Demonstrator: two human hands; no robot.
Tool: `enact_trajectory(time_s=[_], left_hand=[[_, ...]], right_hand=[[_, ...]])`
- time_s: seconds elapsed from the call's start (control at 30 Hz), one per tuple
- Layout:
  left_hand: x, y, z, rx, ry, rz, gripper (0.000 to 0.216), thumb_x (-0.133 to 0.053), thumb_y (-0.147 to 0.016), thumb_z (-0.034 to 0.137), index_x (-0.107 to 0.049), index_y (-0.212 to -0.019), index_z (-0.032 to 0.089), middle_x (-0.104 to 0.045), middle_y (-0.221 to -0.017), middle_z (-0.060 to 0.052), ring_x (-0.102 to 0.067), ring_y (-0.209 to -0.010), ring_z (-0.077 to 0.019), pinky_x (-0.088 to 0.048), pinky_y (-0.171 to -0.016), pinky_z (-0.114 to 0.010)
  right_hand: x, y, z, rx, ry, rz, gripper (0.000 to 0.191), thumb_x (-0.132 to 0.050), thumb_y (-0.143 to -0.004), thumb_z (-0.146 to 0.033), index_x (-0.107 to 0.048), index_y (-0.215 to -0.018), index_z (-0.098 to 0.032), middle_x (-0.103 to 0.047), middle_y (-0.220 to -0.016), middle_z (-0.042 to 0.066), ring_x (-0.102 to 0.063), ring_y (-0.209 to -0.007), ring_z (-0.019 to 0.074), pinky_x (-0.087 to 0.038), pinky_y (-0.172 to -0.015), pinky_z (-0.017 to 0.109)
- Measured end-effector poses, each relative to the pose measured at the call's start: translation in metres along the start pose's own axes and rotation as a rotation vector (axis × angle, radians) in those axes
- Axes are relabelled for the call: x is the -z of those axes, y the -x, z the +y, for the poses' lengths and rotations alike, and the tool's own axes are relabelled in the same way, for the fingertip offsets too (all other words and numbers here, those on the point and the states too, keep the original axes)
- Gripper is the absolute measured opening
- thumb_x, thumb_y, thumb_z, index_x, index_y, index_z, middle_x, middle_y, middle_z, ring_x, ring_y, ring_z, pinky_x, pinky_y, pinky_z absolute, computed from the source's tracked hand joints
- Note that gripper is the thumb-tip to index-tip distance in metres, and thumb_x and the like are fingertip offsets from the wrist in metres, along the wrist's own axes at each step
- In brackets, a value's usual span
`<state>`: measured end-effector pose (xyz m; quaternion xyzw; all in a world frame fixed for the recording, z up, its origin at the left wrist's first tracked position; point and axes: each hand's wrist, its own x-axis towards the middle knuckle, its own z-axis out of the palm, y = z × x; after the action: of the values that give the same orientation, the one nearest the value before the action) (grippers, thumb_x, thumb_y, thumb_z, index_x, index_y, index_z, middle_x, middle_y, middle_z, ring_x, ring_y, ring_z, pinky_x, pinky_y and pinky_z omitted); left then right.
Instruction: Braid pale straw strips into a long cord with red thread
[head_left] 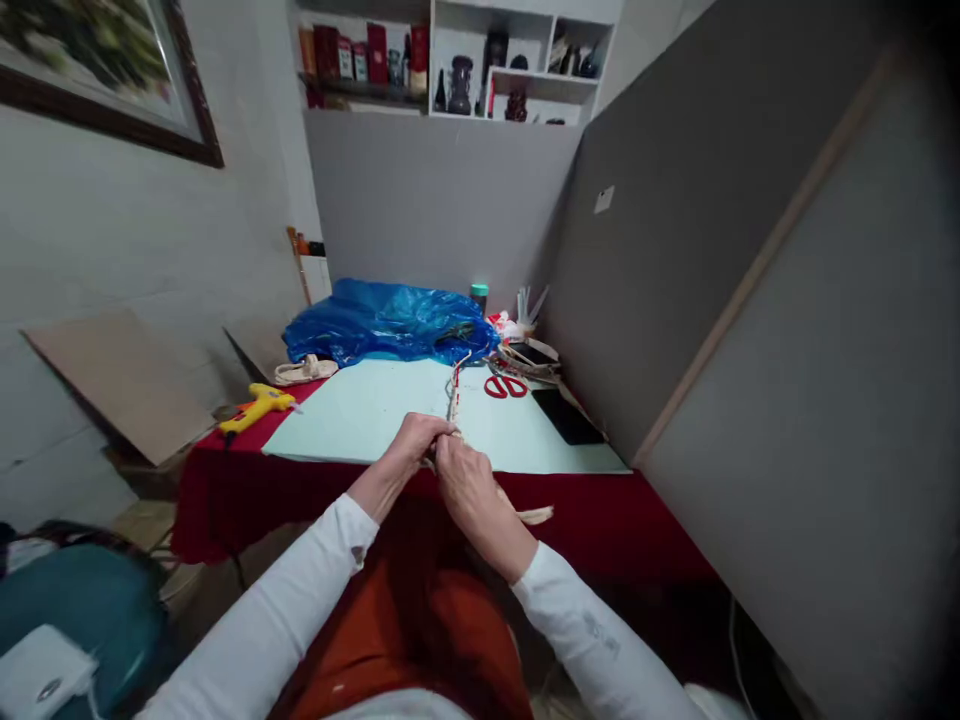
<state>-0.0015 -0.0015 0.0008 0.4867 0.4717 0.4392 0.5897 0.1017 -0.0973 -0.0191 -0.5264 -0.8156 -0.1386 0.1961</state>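
Observation:
My left hand point(415, 438) and my right hand point(466, 482) meet at the near edge of a pale green mat point(360, 415), fingers pinched together on a thin beige and red cord point(455, 388). From my hands the cord runs away over the mat toward the blue bag. A loose beige end point(537, 515) sticks out to the right below my right hand. Both arms wear white sleeves.
The table has a dark red cloth point(630, 520). On it lie a yellow glue gun point(256, 406) at the left, red scissors point(505, 386), a black phone point(567, 416), and a blue plastic bag point(390, 322) at the back. A grey partition point(712, 250) closes the right side.

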Motion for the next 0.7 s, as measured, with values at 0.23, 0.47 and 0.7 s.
enact_trajectory(time_s=[0.23, 0.47, 0.7], left_hand=[[0.005, 0.002, 0.003, 0.006, 0.026, -0.027, 0.013, -0.065, -0.054, 0.021, -0.060, -0.054, 0.010, -0.047, -0.040, 0.003, -0.022, -0.033, -0.0012, -0.010, -0.039, -0.021], [0.007, 0.005, 0.005, -0.005, -0.005, -0.050, 0.011, -0.064, -0.060, 0.020, -0.057, -0.060, 0.012, -0.042, -0.039, 0.005, -0.025, -0.034, -0.0025, -0.011, -0.039, -0.020], [0.013, 0.007, 0.003, -0.087, -0.205, -0.077, 0.018, -0.055, -0.076, 0.026, -0.054, -0.063, 0.014, -0.034, -0.043, 0.008, -0.022, -0.035, -0.0038, -0.017, -0.040, -0.020]], right_hand=[[0.033, -0.039, 0.052, -0.380, -0.756, 0.036, 0.030, -0.043, -0.095, -0.036, -0.063, -0.084, -0.016, -0.068, -0.078, 0.005, -0.060, -0.069, 0.0146, -0.044, -0.066, 0.023], [0.002, -0.068, 0.054, -0.429, -1.271, -0.298, 0.024, -0.059, -0.081, -0.037, -0.056, -0.075, -0.015, -0.055, -0.061, -0.001, -0.046, -0.048, 0.0080, -0.036, -0.046, 0.019], [-0.015, -0.062, 0.048, -0.481, -1.456, -0.277, 0.022, -0.051, -0.081, -0.039, -0.047, -0.073, -0.018, -0.024, -0.053, -0.010, -0.016, -0.039, 0.0039, -0.012, -0.038, 0.017]])
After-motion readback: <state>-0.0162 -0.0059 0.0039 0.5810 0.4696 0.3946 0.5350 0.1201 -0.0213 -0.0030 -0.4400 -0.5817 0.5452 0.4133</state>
